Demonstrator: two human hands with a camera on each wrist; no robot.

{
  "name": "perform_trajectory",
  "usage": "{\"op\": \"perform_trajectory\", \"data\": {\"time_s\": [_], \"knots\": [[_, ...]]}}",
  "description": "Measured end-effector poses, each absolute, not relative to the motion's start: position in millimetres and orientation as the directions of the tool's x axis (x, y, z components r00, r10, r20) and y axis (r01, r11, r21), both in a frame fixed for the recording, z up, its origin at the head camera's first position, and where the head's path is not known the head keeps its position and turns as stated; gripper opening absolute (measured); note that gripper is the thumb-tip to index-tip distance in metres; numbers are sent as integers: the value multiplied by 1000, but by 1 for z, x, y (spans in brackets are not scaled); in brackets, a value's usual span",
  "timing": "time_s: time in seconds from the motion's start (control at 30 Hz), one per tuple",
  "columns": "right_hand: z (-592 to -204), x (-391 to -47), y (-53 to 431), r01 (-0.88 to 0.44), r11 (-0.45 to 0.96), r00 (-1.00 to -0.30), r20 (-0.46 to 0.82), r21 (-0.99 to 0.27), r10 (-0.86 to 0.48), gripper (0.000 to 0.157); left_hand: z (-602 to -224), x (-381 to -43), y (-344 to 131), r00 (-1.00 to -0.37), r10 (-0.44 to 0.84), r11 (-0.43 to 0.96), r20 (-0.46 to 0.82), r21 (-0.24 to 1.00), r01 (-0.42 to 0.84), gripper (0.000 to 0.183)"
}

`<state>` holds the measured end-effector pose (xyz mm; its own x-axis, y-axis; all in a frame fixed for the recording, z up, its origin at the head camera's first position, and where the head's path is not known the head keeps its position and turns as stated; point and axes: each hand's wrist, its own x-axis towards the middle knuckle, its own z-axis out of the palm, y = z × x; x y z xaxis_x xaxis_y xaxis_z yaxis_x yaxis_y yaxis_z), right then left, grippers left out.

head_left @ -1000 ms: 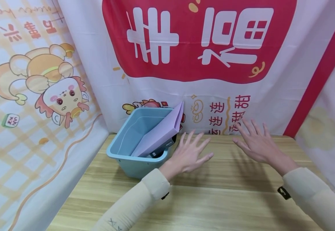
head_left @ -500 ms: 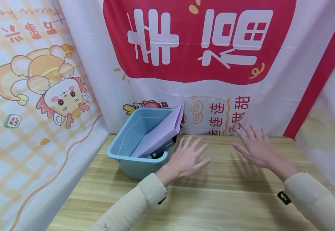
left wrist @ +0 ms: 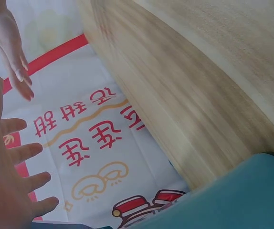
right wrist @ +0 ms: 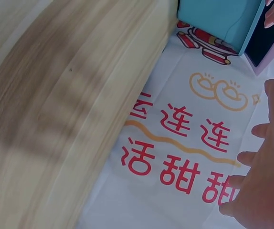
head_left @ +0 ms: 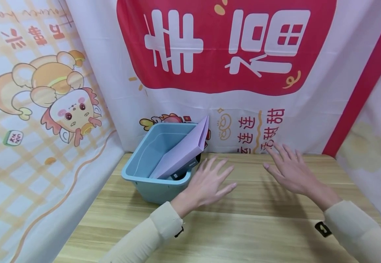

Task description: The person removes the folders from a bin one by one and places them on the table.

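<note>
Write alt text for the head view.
A person's empty left grip and right grip, fingers spread, hover over a pale wooden table. To their left stands a light blue rectangular plastic bin, with a flat lilac folder and a dark object sticking out; behind hangs a red and white printed cloth.

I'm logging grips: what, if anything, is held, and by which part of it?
Nothing is held: the left hand, beside the blue bin, and the right hand have spread fingers.
</note>
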<state>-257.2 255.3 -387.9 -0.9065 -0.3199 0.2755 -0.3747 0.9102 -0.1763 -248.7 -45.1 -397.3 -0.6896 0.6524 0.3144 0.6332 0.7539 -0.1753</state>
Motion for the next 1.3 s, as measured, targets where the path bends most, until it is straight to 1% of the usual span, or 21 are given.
{"op": "perform_trajectory", "data": {"time_s": [0.5,0.87,1.03,1.3], "knots": [[-387,-253,245,-386,893,-906,277,-230,-320,66,-397,-240,-54,-659,659,745,364,-188,640,64],[-388,-250,237,-413,880,-888,318,-236,-331,63,-397,-233,-59,-663,661,742,351,-174,647,63],[-388,-249,234,-427,871,-878,341,-241,-336,62,-397,-228,-65,-652,661,736,370,-153,659,61],[-387,-247,227,-456,841,-867,360,-291,-345,60,-395,-220,-74,-648,651,735,395,-116,668,59]]}}
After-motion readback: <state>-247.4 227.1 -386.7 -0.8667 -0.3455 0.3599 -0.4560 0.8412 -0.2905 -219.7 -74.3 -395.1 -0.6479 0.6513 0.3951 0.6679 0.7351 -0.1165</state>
